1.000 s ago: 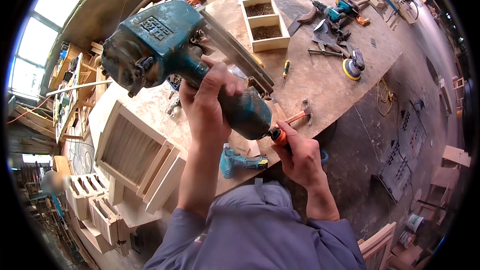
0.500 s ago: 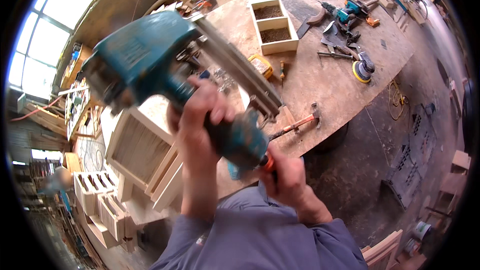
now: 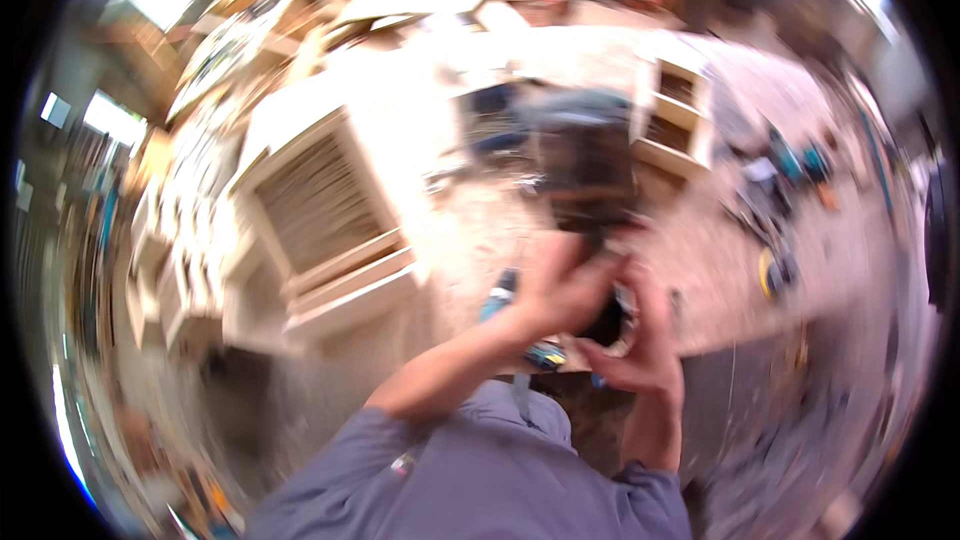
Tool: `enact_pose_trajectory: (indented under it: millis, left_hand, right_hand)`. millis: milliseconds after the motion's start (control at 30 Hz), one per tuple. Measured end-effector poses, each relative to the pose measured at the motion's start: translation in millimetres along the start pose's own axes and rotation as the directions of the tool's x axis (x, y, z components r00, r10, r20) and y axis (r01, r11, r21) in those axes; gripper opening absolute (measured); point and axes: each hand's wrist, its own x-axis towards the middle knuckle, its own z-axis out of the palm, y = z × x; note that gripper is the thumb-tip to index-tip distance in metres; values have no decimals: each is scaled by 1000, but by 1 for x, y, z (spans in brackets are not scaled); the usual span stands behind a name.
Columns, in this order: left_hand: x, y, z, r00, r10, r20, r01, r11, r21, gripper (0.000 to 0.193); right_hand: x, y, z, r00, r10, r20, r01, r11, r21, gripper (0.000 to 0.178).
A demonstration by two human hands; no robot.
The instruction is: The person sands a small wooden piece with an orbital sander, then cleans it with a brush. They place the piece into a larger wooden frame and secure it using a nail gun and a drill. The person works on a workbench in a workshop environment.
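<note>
A teal and dark nail gun point(image 3: 588, 165) is in front of me over the bench, strongly blurred, its body pointing away from me. My left hand point(image 3: 565, 285) is closed round its handle, just behind the body. At the rear end of the handle, my right hand point(image 3: 645, 325) cups the grip from the right, thumb low and fingers high; motion smears the finger detail. Below my hands, at the bench's near edge, lies a teal and black power tool point(image 3: 497, 298). A wooden frame with a panel point(image 3: 325, 205) rests to the left.
On the workbench point(image 3: 470, 230), a two-compartment wooden box point(image 3: 670, 155) stands beyond the nail gun. A teal drill point(image 3: 795, 162) and a yellow-edged sander point(image 3: 775, 272) lie to the right. Slatted wooden pieces point(image 3: 175, 275) are at the far left.
My view has swung left. The nail gun has turned from lying across me to pointing away. My right hand has shifted from the red-tipped hose fitting to the handle's rear.
</note>
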Motion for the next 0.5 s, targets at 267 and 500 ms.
enact_pose_trajectory:
  millis: [267, 500]
  left_hand:
    - [-22, -16, -2, 964, 204, 169, -264, 680, 684, 30]
    - [-148, -72, -255, 916, 177, -361, 290, 331, 898, 32]
  right_hand:
    - [-54, 63, -36, 732, 681, -21, -603, 661, 446, 35]
    - [-124, 208, -93, 602, 660, -449, -785, 386, -485, 36]
